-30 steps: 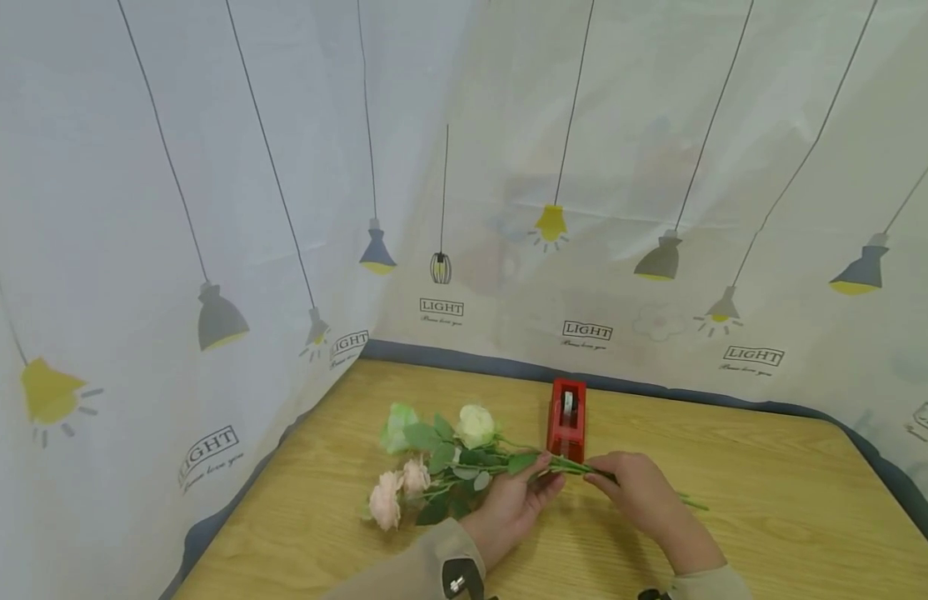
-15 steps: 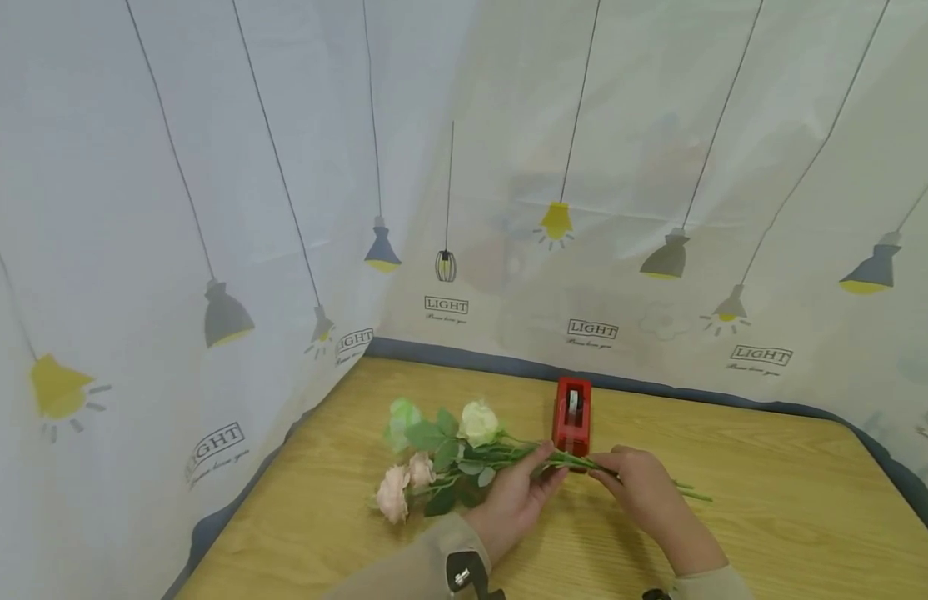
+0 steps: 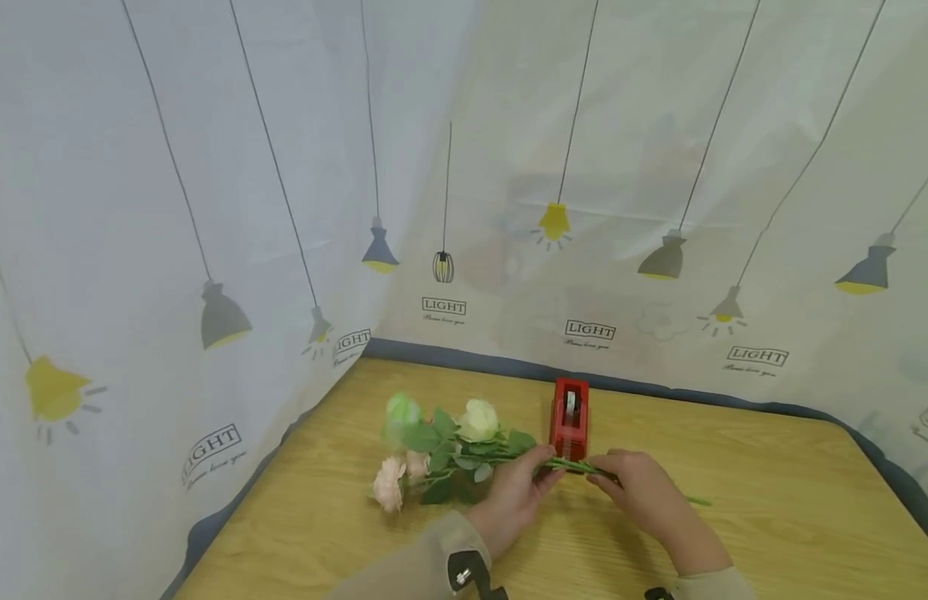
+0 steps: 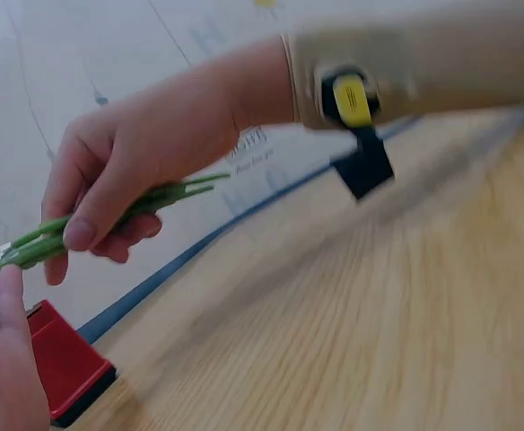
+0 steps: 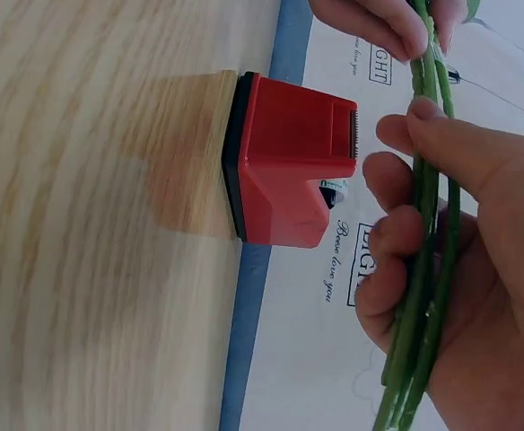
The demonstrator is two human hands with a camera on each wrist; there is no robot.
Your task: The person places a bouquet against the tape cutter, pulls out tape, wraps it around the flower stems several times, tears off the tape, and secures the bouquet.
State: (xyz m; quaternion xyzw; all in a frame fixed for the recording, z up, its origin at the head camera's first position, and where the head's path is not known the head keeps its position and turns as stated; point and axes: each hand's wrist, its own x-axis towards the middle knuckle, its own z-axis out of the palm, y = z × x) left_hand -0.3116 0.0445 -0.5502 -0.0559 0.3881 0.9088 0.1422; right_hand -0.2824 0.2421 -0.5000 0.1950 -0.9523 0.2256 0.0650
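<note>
A bunch of flowers (image 3: 576, 467) lies across the middle of the scene, above the near side of the wooden table (image 3: 779, 483), its long axis running from left to right. The blooms point left: a white rose (image 3: 479, 421) on the far side, a pale green flower (image 3: 402, 415) farther left, and pink flowers (image 3: 389, 485) nearest, with leaves (image 3: 426, 437) fanned among them. The cut ends point right and slightly near, so the stems slope gently toward the viewer as they go. Between the two hands the stems run close together, nearly parallel.

The left hand (image 3: 512, 500) pinches them between thumb and fingers, just below the leaves. The right hand (image 3: 647, 500) grips them farther right, its fingers curled around and its thumb pressed on top, the ends sticking out past it. Whether the blooms touch the table, I cannot tell.

Just beyond the stems, a red tape dispenser (image 3: 571, 432) stands upright on the table, its own length running from near to far, crosswise to the bunch.
</note>
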